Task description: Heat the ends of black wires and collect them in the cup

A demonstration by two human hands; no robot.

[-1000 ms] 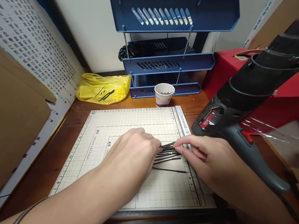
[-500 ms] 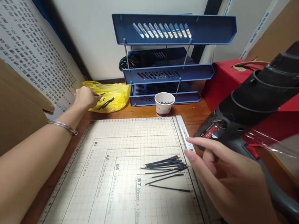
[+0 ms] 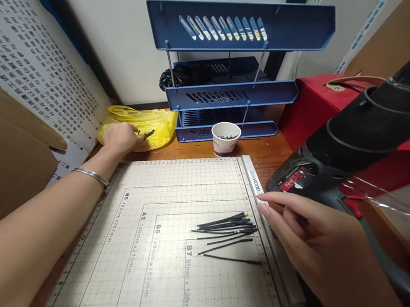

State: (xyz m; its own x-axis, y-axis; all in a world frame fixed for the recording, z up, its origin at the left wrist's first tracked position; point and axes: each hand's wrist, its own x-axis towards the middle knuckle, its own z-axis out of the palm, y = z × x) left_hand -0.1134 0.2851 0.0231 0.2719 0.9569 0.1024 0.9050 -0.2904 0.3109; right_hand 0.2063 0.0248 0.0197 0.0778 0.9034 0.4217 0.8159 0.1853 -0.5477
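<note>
My left hand [image 3: 121, 138] reaches to the far left, over a yellow plastic bag [image 3: 163, 131]. Its fingers are curled down against the bag, beside some short black wires [image 3: 149, 134]; what lies between the fingertips is hidden. On the gridded paper-cutter board [image 3: 102, 265] lies a loose bundle of several black wires [image 3: 225, 226], a few splayed apart toward the front. My right hand [image 3: 320, 239] hovers at the board's right edge strip, to the right of the wires. Its thumb and index finger point left with a narrow gap between them and nothing in it.
A paper cup [image 3: 222, 147] holding small dark pieces stands behind the board. At the back rises a blue tiered tray rack [image 3: 231, 94]. A black heat gun [image 3: 304, 166] and a red box [image 3: 310, 95] crowd the right side. Cardboard [image 3: 2, 143] borders the left.
My left hand has moved slightly right and down onto the bag, covering more of the wires there. My right hand has stayed nearly in place, its thumb and index finger closer together. The view has shifted slightly.
</note>
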